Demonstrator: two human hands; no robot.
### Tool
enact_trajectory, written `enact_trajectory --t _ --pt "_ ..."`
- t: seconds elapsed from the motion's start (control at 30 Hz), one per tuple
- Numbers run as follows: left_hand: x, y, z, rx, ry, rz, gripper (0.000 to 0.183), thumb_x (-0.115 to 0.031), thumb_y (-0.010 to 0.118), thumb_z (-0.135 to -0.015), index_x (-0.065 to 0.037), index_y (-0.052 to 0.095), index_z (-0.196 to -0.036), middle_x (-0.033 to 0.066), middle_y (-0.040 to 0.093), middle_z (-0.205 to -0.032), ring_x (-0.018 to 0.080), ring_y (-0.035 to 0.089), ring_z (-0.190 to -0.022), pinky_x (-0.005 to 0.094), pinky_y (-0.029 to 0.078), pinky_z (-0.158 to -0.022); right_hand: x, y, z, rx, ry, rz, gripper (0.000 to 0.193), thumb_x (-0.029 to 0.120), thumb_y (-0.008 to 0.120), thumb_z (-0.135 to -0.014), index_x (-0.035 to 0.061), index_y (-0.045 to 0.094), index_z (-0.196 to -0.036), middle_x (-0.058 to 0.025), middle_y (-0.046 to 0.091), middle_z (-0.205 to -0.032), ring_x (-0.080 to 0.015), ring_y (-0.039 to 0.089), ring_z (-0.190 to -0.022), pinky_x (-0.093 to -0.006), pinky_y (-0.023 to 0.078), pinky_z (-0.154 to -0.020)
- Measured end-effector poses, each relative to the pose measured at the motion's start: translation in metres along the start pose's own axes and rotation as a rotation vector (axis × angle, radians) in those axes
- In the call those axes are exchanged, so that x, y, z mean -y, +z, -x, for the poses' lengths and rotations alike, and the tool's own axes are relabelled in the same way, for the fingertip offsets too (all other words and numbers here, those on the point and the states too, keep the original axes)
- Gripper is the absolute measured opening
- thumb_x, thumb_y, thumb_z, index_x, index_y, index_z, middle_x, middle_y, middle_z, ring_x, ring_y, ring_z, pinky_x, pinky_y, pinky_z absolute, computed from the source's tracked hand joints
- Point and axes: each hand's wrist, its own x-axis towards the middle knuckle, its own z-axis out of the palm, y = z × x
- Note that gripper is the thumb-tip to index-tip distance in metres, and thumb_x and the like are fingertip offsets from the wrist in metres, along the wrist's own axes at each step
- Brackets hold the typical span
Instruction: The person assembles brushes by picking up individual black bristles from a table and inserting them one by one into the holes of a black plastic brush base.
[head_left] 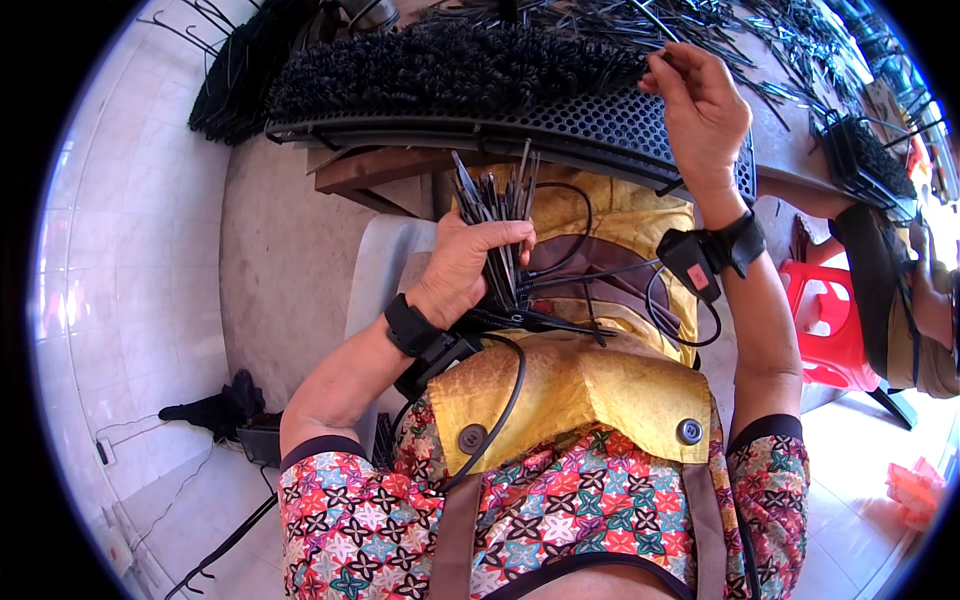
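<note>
My left hand (470,255) is closed around a bundle of thin black strips (495,200), held upright over my lap with their ends fanning out at the top. My right hand (695,105) is raised over the right end of a black perforated tray (600,125). Its thumb and forefinger are pinched together at the edge of the filled part; what they hold is too small to make out. Densely packed black pieces (460,70) stand in the tray's holes across most of its length, while a band of holes shows along the front and right.
Loose black strips (790,50) lie scattered on the table behind the tray. To the right stands another filled black tray (865,160), near a seated person's leg (865,290) and a red plastic stool (825,325). Black cables hang around my wrists and lap.
</note>
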Motion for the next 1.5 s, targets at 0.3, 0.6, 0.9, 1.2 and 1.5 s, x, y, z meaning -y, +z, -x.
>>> enact_trajectory --t 0.3,0.6,0.9,1.2,1.5 --pt "0.0 -0.001 -0.002 -0.019 0.006 0.062 0.009 0.0 0.066 -0.073 0.002 0.06 -0.08 0.0098 0.062 -0.069 0.0167 0.059 -0.058 0.026 0.049 -0.054 -0.022 0.015 -0.002 0.195 -0.412 0.363 0.014 0.003 0.064 -0.077 0.0027 0.061 -0.091 -0.0126 0.063 -0.081 -0.0303 0.062 -0.071 -0.0325 0.05 -0.062" --pt "-0.003 -0.002 0.0 -0.053 0.02 0.088 0.011 0.001 0.066 -0.076 0.004 0.059 -0.084 0.0105 0.062 -0.071 0.0169 0.06 -0.061 0.0263 0.051 -0.056 0.011 0.027 0.007 0.343 -0.444 0.442 0.003 -0.002 0.058 -0.074 -0.0002 0.056 -0.075 -0.0158 0.049 -0.066 -0.0348 0.052 -0.064 -0.042 0.041 -0.053" --pt "-0.009 -0.008 0.0 -0.004 0.017 0.042 0.017 -0.001 0.063 -0.079 0.004 0.058 -0.094 0.0091 0.06 -0.079 0.0169 0.058 -0.068 0.0262 0.05 -0.061 0.029 -0.036 0.093 1.143 0.343 0.186 0.011 0.008 0.064 -0.07 0.0001 0.062 -0.078 -0.0174 0.059 -0.07 -0.0334 0.058 -0.067 -0.0388 0.046 -0.061" --pt "-0.004 -0.008 -0.005 0.009 0.014 0.02 0.015 0.0 0.064 -0.078 0.004 0.059 -0.092 0.0103 0.06 -0.079 0.0175 0.059 -0.07 0.0266 0.05 -0.061 0.062 -0.053 0.108 1.366 -0.229 0.236 0.024 0.006 0.061 -0.062 0.0055 0.063 -0.085 -0.0128 0.052 -0.072 -0.0321 0.053 -0.072 -0.0397 0.045 -0.065" --pt "0.005 -0.009 -0.006 0.004 0.048 -0.013 0.012 -0.001 0.066 -0.076 0.004 0.061 -0.085 0.0101 0.062 -0.072 0.0171 0.06 -0.062 0.0261 0.05 -0.057 0.033 -0.07 0.108 0.985 0.275 -0.041 0.016 -0.001 0.063 -0.071 -0.0008 0.061 -0.086 -0.0125 0.058 -0.079 -0.0279 0.058 -0.073 -0.0333 0.047 -0.065"
